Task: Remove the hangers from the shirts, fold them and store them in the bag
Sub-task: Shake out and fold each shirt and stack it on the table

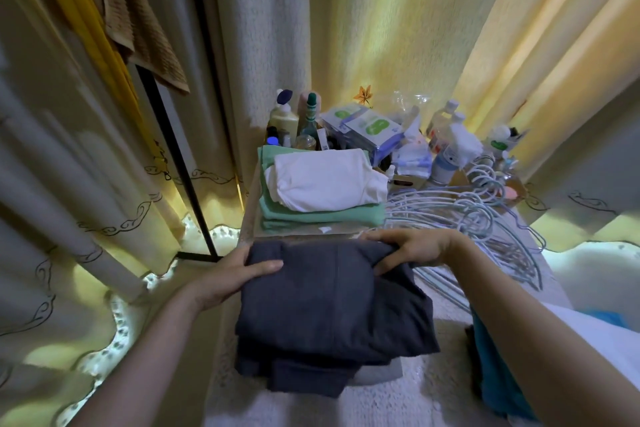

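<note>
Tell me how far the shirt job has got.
Done: a white shirt and green shirt lie folded and stacked, bare hangers piled beside. In hand: left hand and right hand grip the folded dark grey shirt. Remaining: teal garment; bagging, no bag visible.

The dark grey shirt [329,305] in front of you is matt cloth: soft, faintly fuzzy, no shine. Beyond it, the white shirt [329,180] looks smooth and fine-woven, and the green shirt [311,217] under it is equally matt. The hangers [485,215] to your right look like thin wire with a smooth pale-blue coating that catches a little light. The bottles [446,156] behind are glossy plastic. The table cover [398,399] is pale, rough, nubby cloth — and the curtain [259,45] is crinkle-textured fabric, the brown towel [145,28] coarsely ribbed.
</note>
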